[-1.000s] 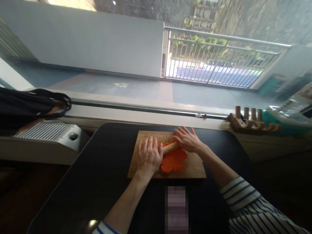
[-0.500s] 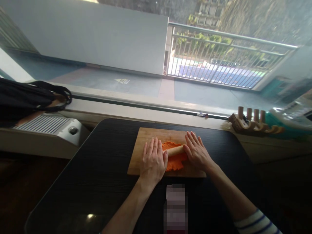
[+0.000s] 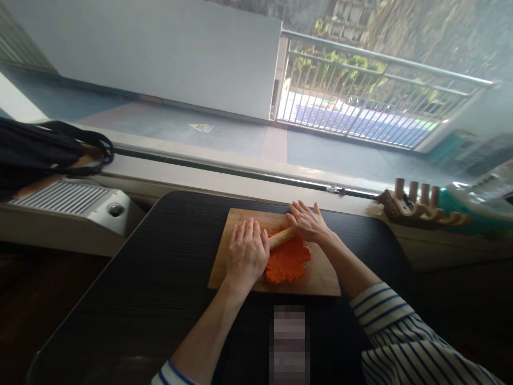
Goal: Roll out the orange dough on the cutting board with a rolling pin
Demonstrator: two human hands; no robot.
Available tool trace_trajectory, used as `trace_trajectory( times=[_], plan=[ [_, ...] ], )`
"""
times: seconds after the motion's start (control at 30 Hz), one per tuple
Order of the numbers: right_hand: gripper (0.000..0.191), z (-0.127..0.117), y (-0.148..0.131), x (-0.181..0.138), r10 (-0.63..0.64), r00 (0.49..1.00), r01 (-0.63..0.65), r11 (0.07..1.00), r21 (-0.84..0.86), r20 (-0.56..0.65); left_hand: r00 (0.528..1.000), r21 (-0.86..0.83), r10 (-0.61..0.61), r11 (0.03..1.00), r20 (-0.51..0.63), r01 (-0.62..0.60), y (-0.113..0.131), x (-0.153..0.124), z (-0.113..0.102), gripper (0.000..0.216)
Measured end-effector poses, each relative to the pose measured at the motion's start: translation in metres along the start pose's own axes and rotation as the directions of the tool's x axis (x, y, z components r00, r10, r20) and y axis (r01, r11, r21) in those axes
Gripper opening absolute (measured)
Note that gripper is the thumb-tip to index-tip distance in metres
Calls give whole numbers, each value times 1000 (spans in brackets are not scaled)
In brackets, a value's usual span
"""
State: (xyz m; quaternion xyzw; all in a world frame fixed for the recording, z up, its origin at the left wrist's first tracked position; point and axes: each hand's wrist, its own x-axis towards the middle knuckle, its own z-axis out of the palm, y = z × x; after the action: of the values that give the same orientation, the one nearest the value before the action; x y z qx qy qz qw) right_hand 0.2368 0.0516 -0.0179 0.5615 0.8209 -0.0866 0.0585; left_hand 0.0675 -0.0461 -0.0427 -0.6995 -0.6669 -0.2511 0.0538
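A light wooden rolling pin (image 3: 281,238) lies aslant across a flattened orange sheet of dough (image 3: 289,261), near its far edge. The dough has a ragged outline and rests on a wooden board (image 3: 220,267). My left hand (image 3: 247,254) presses its palm on the pin's left end, fingers stretched forward. On the other end lies my right hand (image 3: 308,221), also flat, with the fingers extended and the thumb toward the pin. Both palms hide the pin's ends. Part of the dough's left edge is behind my left hand.
The board is on a dark table (image 3: 160,267) beside a window sill. A pixelated object (image 3: 289,342) is at the table's near side. Right of the table stands a brown rack with upright pegs (image 3: 417,200); a black bag (image 3: 44,149) lies at the left.
Both hands have pushed the rolling pin forward and slightly left, toward the dough's far edge. More of the dough shows on the near side. The camera view has shifted a little.
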Motion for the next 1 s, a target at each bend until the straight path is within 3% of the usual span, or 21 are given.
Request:
trace_trajectory(
  times=[0.13,0.5,1.0],
  plan=[
    [55,2,1,-5,5,1000,-5,1000,-16,-18,1000,-14,13,1000,20,-12,2,-2,-2,47],
    [56,37,8,-84,97,966,-103,995,-12,-240,994,-52,104,993,28,-102,17,-34,-9,48],
    [57,4,-6,-5,114,993,-114,993,3,-32,998,-4,51,999,30,-51,4,-8,-1,48]
  ],
)
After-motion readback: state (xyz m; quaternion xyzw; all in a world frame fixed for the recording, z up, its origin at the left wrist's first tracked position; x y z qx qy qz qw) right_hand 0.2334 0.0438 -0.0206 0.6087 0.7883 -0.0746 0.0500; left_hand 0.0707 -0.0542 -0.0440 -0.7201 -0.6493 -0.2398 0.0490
